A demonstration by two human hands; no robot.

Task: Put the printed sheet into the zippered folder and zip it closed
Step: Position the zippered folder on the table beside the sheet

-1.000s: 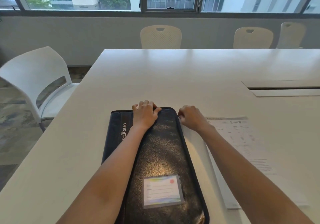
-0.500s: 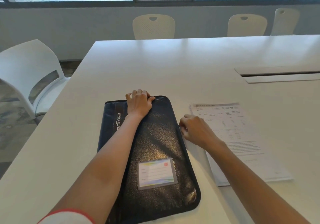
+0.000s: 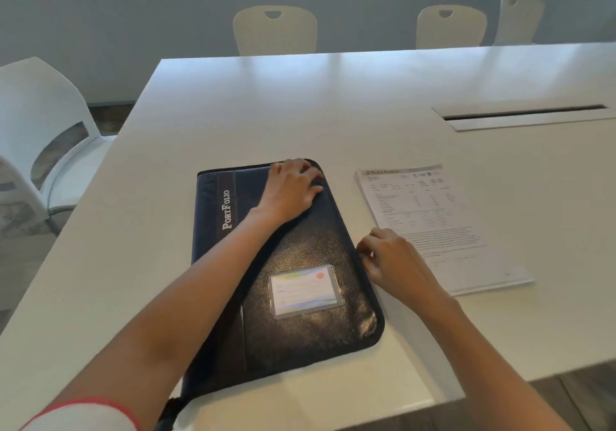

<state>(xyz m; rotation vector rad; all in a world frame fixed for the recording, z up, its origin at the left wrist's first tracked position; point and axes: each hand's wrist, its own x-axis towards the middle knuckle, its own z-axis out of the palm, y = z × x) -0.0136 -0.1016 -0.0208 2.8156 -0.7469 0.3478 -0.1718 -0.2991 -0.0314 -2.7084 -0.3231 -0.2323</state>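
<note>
A black zippered folder (image 3: 300, 250) marked "PortFolio" lies flat on the white table (image 3: 300, 107), with a card label (image 3: 305, 290) on its cover. My left hand (image 3: 290, 190) presses flat on the folder's far right corner, fingers spread. At the middle of the folder's right edge my right hand (image 3: 390, 257) has its fingers pinched; the zipper pull itself is hidden under them. The printed sheet (image 3: 433, 224) lies on the table just right of the folder, partly under my right hand.
A cable slot with flaps (image 3: 523, 117) is set into the table at the far right. White chairs stand at the left (image 3: 43, 137) and along the far side (image 3: 275, 30). The table's near edge runs close on the right (image 3: 533, 374).
My right hand has slid from the folder's far corner down its right edge toward me. The left hand stays on the far corner. The camera has tilted down.
</note>
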